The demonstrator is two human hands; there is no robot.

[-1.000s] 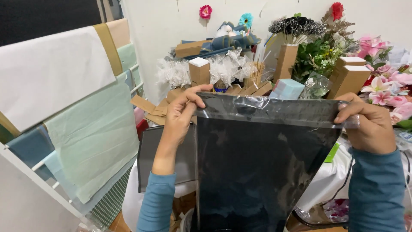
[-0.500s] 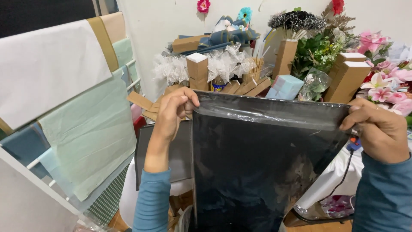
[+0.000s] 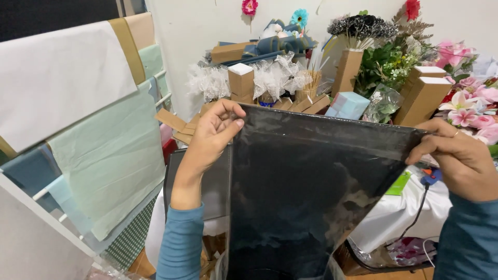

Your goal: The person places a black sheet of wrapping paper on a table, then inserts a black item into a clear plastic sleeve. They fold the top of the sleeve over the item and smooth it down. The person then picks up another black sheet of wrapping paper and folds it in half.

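Note:
A large glossy black sheet of wrapping film (image 3: pixel 306 192) hangs upright in front of me, its top edge stretched between both hands. My left hand (image 3: pixel 212 136) pinches the top left corner between thumb and fingers. My right hand (image 3: pixel 459 155) grips the top right corner, with a ring on one finger. The sheet narrows toward the bottom and hides what lies below it. Both arms wear blue sleeves.
A rack on the left holds hanging sheets of white (image 3: pixel 57 78), tan and pale green paper (image 3: pixel 109 161). Behind the sheet stand cardboard boxes (image 3: pixel 423 96), clear-wrapped bundles (image 3: pixel 270 78), artificial flowers (image 3: pixel 467 103) and greenery. A grey panel (image 3: pixel 207 192) sits behind the sheet. A cable and blue-orange tool (image 3: pixel 429 176) lie at right.
The sheet and both hands sit a little lower in view than a second ago, and the sheet looks closer and wider. Both hands keep their grip on its top corners.

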